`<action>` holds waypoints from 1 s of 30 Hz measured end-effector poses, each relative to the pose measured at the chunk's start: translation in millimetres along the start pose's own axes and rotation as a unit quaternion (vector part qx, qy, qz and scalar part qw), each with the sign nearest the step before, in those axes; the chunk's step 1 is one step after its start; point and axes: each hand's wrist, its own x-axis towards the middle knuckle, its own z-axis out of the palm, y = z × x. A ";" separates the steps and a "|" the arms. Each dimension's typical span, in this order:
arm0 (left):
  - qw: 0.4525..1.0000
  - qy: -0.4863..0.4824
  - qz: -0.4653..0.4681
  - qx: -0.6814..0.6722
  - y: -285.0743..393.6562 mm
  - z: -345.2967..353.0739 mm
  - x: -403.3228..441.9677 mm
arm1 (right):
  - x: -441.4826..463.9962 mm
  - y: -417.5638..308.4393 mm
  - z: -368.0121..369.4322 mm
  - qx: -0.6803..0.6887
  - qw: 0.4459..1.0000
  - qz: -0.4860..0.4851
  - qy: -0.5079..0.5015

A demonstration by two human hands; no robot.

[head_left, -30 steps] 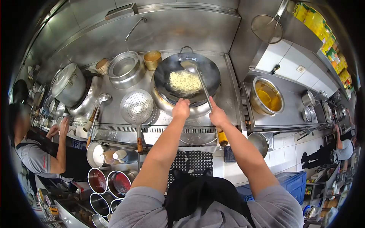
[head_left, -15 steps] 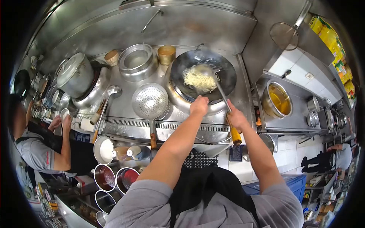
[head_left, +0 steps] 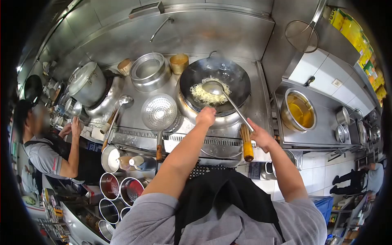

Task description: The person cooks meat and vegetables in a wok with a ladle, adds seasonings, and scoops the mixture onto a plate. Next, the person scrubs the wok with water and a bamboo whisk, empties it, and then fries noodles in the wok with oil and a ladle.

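Note:
A dark wok (head_left: 234,77) sits on the stove ring with pale noodles (head_left: 200,94) in it. My left hand (head_left: 206,116) is closed at the wok's near edge; the part it grips is hidden under the fingers. From the right, my right hand (head_left: 261,136) holds the handle of a metal ladle (head_left: 213,87), its bowl resting on the noodles. The ladle's handle end is hidden by the hand. Just left of that hand, a bamboo brush with a yellow handle (head_left: 248,151) stands at the stove's front edge.
A perforated strainer (head_left: 159,111) lies left of the wok. Behind it are a metal pot (head_left: 150,72) and a tin (head_left: 179,63). A bowl of yellow liquid (head_left: 299,110) is on the right counter. Another person (head_left: 51,157) stands at the left; sauce pots (head_left: 109,185) are lower left.
The ladle's bowl has come down onto the noodles, which have shifted and spread in the wok. My right hand's fingers are looser, and the camera view has shifted.

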 end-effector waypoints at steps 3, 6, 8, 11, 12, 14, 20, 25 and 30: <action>1.000 0.005 0.006 -0.004 0.6 -1.0 5.0 | 52.1 58.4 6.4 -0.090 0.987 -0.085 0.101; 1.000 0.008 0.005 -0.001 2.6 2.2 4.4 | 53.6 34.7 11.3 -0.076 0.989 -0.004 0.129; 1.000 0.005 -0.010 -0.019 5.2 4.6 4.7 | 59.4 50.1 -0.1 -0.021 0.998 -0.022 0.055; 0.999 0.021 -0.036 -0.017 11.8 7.7 6.9 | 41.4 40.9 -14.8 -0.034 0.998 -0.048 0.017; 0.998 0.028 -0.045 -0.017 16.0 7.0 4.2 | 28.8 28.1 -22.2 -0.056 0.997 -0.055 0.016; 0.998 0.038 -0.043 -0.010 16.8 10.2 0.8 | 15.7 2.6 -36.4 -0.044 0.998 -0.042 -0.028; 0.999 0.015 -0.038 0.011 5.9 15.0 10.3 | 70.0 25.3 -17.2 -0.112 0.993 -0.036 -0.010; 0.999 0.027 -0.036 0.014 9.1 13.5 5.7 | 43.9 21.4 4.8 -0.056 0.991 -0.096 0.075; 0.999 0.026 0.017 -0.022 -0.3 14.1 6.4 | 47.7 25.3 2.1 0.169 0.984 0.012 -0.058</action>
